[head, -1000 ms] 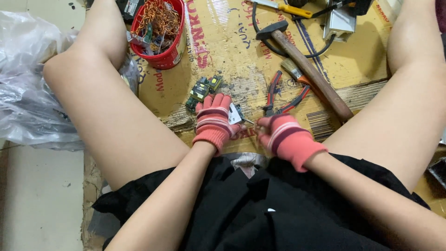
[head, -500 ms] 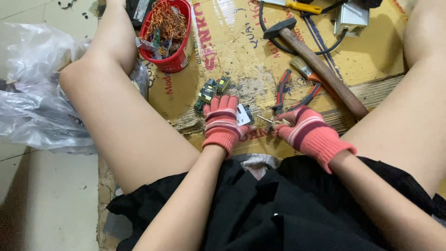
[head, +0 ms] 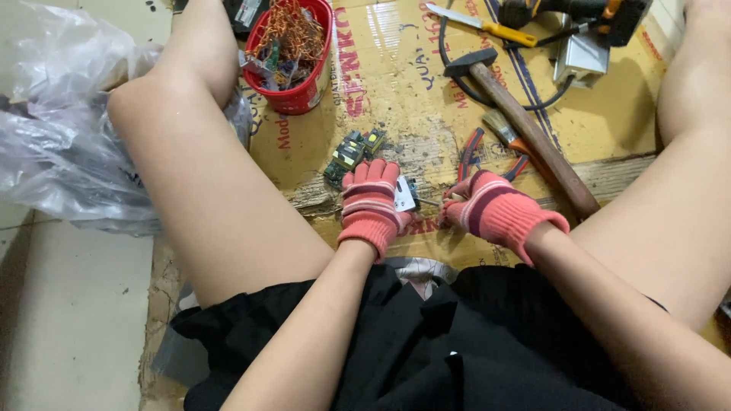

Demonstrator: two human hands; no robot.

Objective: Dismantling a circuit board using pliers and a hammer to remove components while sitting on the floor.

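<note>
Both my hands wear pink knitted gloves. My left hand (head: 371, 199) grips a small circuit board part with a white piece (head: 404, 195) showing at its right side, pressed down on the worn cardboard (head: 396, 91). My right hand (head: 491, 211) is closed around a thin metal tool whose tip (head: 429, 202) points left at that part. A green circuit board (head: 352, 152) lies just above my left hand. Red-handled pliers (head: 470, 152) lie above my right hand.
A red bucket (head: 293, 53) of copper wire and scrap stands at the back. A hammer (head: 525, 125), a brush (head: 502, 133), a yellow-handled knife (head: 480, 24), a power drill (head: 586, 11) and a black cable lie at the back right. A clear plastic bag (head: 61, 129) sits left.
The view has shifted a little. Both hands have stayed together on the small part, with the right hand's tool still at its edge.
</note>
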